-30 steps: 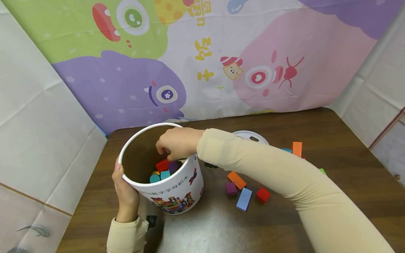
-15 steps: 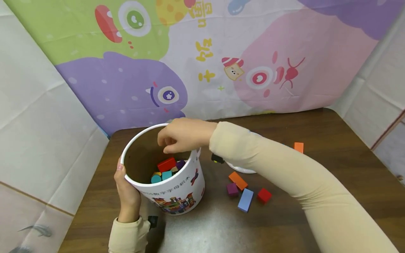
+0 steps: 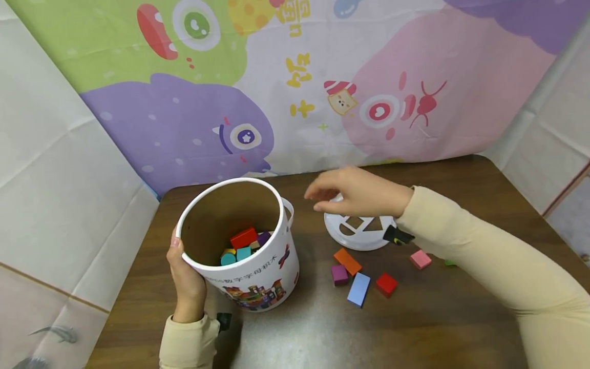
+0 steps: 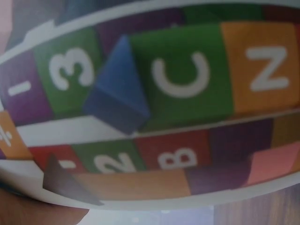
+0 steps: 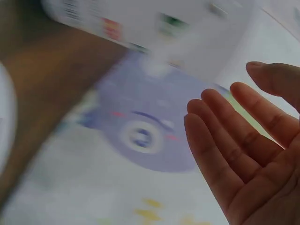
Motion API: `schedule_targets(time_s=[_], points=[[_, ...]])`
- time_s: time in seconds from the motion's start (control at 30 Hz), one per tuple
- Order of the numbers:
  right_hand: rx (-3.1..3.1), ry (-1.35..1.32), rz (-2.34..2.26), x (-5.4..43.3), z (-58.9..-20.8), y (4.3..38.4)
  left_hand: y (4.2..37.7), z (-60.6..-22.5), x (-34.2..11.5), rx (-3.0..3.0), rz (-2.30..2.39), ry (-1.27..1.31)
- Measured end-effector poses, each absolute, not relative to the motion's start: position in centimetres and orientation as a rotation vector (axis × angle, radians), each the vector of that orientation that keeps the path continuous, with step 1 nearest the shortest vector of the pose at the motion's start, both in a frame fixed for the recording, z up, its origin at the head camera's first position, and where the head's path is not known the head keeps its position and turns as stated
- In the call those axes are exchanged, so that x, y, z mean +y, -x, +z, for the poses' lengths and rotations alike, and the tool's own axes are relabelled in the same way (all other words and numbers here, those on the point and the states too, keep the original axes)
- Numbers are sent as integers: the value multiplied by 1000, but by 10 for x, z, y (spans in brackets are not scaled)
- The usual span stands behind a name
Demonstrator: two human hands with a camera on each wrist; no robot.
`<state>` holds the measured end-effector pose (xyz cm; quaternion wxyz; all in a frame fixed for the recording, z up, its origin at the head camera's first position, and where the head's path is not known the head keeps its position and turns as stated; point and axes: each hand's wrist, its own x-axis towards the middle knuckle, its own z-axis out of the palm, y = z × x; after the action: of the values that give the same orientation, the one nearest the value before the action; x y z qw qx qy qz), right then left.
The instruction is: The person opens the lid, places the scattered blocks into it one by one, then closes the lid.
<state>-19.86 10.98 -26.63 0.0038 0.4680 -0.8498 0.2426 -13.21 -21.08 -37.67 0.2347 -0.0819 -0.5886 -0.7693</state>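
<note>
A white bucket (image 3: 258,279) stands at the left of the table, its printed side close up in the left wrist view. Several coloured blocks lie inside, a red block (image 3: 244,238) and a teal block (image 3: 244,253) among them. My left hand (image 3: 186,279) grips the bucket's left side, thumb at the rim; its other fingers are mostly hidden. Right of the bucket, my right hand (image 3: 352,193) hovers above the white lid (image 3: 355,241), which has cut-out shapes. In the right wrist view that hand's fingers (image 5: 248,129) are extended and the palm holds nothing.
Loose blocks lie on the wooden table (image 3: 322,333): orange (image 3: 348,262), purple (image 3: 339,275), light blue (image 3: 358,289), red (image 3: 386,284) and pink (image 3: 420,259). A green piece (image 3: 450,262) is partly under the right sleeve. A cartoon cloth (image 3: 313,138) hangs behind the table.
My right hand has come up out of the bucket and moved right, over the lid. More of the lid and the pink block now show. My left hand has stayed on the bucket.
</note>
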Motion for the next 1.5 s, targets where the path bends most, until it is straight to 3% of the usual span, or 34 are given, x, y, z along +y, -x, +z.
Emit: schedule_targets(time_s=[0.33,0.63,1.13,1.5], points=[[-2882,-1538,492,136,-365,170,132,-377,-209,-1532,-2153,312],[-2814,-1538,371,137,-408,163,129,-364,-200,-1589,-2121,234],[-2813,-1556,515,131,-413,168,124,-362,-199,-1607,-2108,162],[-2783,-1487,677,134,-355,181,129,-375,-207,-1536,-2131,274]])
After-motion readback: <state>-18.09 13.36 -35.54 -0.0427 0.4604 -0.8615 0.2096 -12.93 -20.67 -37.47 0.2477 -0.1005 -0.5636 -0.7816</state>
